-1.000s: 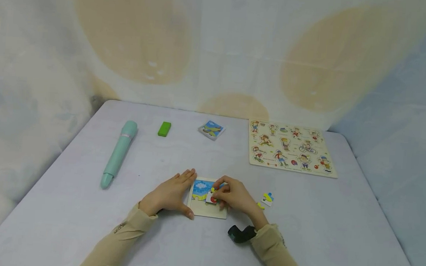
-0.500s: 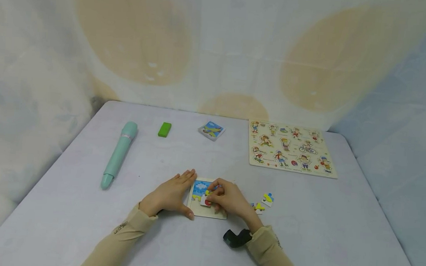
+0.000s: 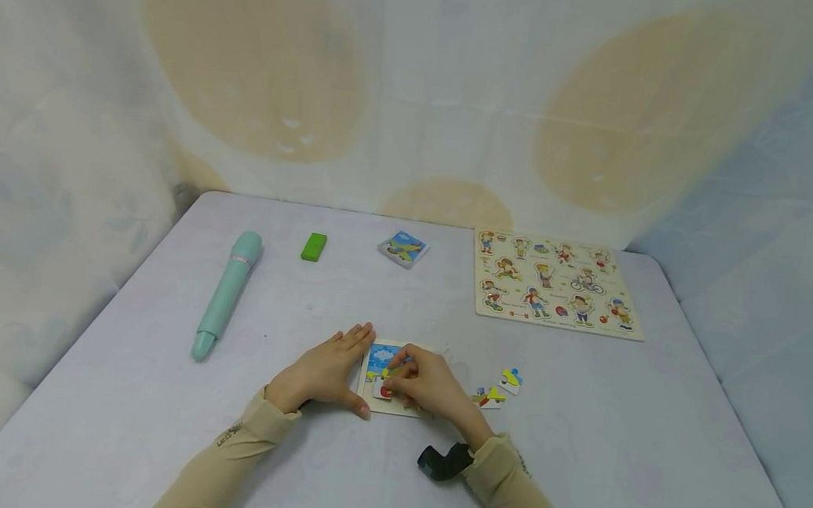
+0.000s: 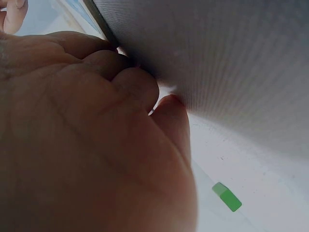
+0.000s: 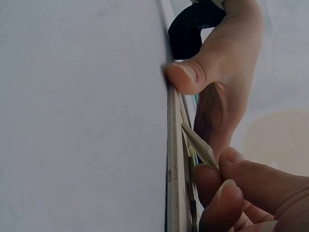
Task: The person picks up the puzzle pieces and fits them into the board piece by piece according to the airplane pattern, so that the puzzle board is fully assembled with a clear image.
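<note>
My right hand (image 3: 433, 383) pinches a jigsaw piece (image 3: 381, 389) with white, yellow and red on it, over the lower left part of a small wooden puzzle tray (image 3: 395, 411). In the right wrist view the piece (image 5: 199, 145) tilts, one edge down at the tray (image 5: 175, 193). Blue sky pieces (image 3: 381, 356) lie in the tray's upper part. My left hand (image 3: 324, 370) rests along the tray's left side, fingers straight and thumb near the lower left corner. Right of my right hand lie loose pieces (image 3: 490, 398), and another piece (image 3: 510, 381) lies just beyond them.
A mint-green microphone-like stick (image 3: 228, 297) lies at the left. Toward the back are a green block (image 3: 313, 247), a small picture puzzle (image 3: 404, 248) and, at the right, a large board with figures (image 3: 560, 284). A black wrist camera (image 3: 443, 463) hangs by the right sleeve.
My right hand has moved left and slightly down over the tray with the piece in its fingers. More of the loose pieces at right shows. The left hand stays put.
</note>
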A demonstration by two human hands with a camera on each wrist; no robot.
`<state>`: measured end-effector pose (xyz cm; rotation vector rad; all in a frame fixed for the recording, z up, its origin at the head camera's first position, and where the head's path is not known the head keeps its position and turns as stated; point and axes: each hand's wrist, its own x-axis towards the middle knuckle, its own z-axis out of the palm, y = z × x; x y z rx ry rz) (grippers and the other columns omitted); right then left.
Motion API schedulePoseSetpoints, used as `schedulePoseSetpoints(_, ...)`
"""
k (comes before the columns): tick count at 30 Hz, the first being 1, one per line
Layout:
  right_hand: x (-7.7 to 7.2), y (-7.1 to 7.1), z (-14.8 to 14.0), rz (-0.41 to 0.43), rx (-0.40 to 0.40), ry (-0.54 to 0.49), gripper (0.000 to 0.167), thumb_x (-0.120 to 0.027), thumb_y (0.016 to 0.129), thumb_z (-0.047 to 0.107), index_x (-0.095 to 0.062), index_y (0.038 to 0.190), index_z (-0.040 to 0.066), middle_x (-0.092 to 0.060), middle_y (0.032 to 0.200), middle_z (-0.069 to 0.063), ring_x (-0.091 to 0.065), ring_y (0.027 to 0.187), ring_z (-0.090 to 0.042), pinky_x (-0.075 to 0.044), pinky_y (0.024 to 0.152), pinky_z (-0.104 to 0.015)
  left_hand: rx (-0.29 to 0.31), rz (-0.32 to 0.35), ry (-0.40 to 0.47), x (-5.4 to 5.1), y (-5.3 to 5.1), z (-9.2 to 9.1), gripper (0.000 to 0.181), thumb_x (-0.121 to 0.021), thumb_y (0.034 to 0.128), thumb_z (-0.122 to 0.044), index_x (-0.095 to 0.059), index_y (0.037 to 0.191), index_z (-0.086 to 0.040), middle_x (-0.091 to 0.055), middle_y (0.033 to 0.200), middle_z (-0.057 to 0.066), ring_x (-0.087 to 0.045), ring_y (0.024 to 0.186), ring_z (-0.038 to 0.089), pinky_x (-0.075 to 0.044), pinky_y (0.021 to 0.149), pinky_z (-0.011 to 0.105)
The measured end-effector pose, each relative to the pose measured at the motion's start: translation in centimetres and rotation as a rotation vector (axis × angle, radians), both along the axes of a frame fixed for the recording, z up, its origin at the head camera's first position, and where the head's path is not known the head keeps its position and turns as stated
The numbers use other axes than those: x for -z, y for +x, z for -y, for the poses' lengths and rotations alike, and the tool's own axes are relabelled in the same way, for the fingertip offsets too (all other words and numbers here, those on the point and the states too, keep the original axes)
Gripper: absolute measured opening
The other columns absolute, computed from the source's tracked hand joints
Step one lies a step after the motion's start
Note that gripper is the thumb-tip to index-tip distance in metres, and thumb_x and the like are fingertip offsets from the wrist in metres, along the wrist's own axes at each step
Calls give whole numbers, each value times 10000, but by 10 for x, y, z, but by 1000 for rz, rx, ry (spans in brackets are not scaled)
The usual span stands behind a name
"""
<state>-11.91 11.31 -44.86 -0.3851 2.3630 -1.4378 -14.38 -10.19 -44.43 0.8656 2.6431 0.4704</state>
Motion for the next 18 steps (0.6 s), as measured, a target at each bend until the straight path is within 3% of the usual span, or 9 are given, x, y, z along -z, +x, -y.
schedulePoseSetpoints(18,-2,0,12,-72,-72,81,190,-727,851,112,-605,974,33,-671,668,-23,-479,463,-36,-364,435,-159,7,-8,12,1,0,1,1263,-829,594,-609,-241,1515,24,-189,1611,169,-168,1504,313,-216,1209,506)
